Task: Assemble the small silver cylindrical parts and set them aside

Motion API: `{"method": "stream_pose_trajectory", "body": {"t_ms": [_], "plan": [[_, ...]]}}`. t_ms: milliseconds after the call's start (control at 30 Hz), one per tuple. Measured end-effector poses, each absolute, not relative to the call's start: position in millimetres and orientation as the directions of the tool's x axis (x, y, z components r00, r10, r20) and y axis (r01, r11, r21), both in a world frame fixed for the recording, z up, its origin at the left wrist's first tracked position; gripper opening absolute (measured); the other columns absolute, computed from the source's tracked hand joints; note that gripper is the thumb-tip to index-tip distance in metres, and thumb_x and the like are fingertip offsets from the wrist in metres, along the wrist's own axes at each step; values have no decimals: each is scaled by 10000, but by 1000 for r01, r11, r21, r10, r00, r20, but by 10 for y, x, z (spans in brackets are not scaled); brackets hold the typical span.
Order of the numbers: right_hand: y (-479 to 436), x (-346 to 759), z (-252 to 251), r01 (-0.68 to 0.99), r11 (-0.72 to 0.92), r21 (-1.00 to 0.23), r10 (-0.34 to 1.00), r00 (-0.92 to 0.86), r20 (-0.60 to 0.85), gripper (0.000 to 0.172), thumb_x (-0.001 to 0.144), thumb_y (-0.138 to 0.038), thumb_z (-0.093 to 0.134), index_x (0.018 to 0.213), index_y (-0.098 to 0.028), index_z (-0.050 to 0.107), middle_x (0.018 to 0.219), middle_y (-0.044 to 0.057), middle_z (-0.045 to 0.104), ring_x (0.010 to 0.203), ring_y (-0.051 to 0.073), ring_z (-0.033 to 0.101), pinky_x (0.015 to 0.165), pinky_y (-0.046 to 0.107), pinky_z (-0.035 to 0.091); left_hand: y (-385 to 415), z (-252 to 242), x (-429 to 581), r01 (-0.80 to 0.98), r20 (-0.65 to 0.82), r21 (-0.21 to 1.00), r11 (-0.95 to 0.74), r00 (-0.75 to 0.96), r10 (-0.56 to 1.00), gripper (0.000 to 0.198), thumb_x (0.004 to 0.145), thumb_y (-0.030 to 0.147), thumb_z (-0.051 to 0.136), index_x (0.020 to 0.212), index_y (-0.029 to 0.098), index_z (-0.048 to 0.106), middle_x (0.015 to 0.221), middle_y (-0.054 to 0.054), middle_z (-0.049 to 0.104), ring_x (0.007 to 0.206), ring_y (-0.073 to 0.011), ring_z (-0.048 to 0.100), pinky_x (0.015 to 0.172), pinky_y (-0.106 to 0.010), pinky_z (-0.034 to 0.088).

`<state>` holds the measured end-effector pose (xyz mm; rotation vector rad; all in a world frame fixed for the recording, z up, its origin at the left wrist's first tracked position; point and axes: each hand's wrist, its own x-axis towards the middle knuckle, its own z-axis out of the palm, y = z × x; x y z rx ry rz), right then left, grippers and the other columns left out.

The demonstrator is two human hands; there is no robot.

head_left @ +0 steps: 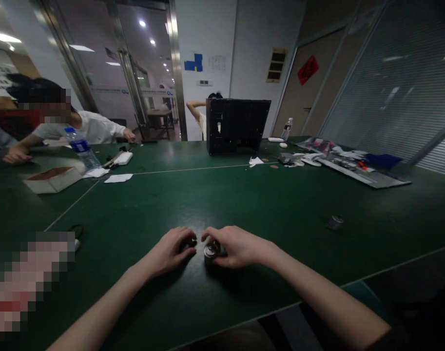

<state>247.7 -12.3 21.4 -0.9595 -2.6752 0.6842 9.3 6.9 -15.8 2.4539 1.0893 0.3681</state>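
Observation:
A small metal cylinder [210, 251] with a round, shiny top stands on the green table near its front edge. My right hand [231, 246] is closed around it, thumb at the near side and index finger curving over the far side. Just to the left, my left hand [176, 248] hovers low over the table with curved fingers, its thumb apart from them. The space inside that hand is dark, and I make out no clear object there. A similar small metal cylinder [335, 223] lies farther right on the table, blurred.
On the green table [164, 195] are a white open box [54, 180], a water bottle [82, 148], a black monitor-like casing [239, 126] and a cluttered board [368, 173]. A pixelated item [28, 282] lies at left. A person [94, 126] sits far left; another is behind the casing.

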Motion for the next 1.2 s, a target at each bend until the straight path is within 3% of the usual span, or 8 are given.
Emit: {"method": "stream_pose_trajectory", "body": {"t_ms": [267,367,567,1200], "plan": [[40,2370,-152,418,613,-670,644,-756,117,518,709,-404,707,1147,-190,532,967,37,636,807,143,582,684,230,414,46,-123,85,644,50,494,-584,650,758,177,867,273,523,1010,184,577,969,-54,617,880,-192,566,791,-296,432],[24,2343,-264,453,624,-636,668,-732,134,458,703,-464,701,1051,-183,600,910,29,644,771,146,576,655,230,393,35,-99,94,647,59,507,-569,633,772,194,879,271,501,1037,187,577,1005,-57,625,912,-193,576,810,-299,441],[-14,2289,-297,467,634,-616,680,-716,158,480,714,-470,694,1095,-198,587,923,27,653,779,156,578,673,239,383,-35,8,147,618,173,531,-580,591,788,201,924,268,415,961,173,588,940,-52,632,867,-185,585,798,-312,458],[-24,2270,-289,510,642,-573,697,-700,157,368,737,-481,668,920,-174,582,781,1,602,667,118,515,587,208,312,-166,93,204,522,318,487,-700,640,699,134,876,233,512,871,173,633,893,-58,602,823,-172,566,718,-278,456]]}}
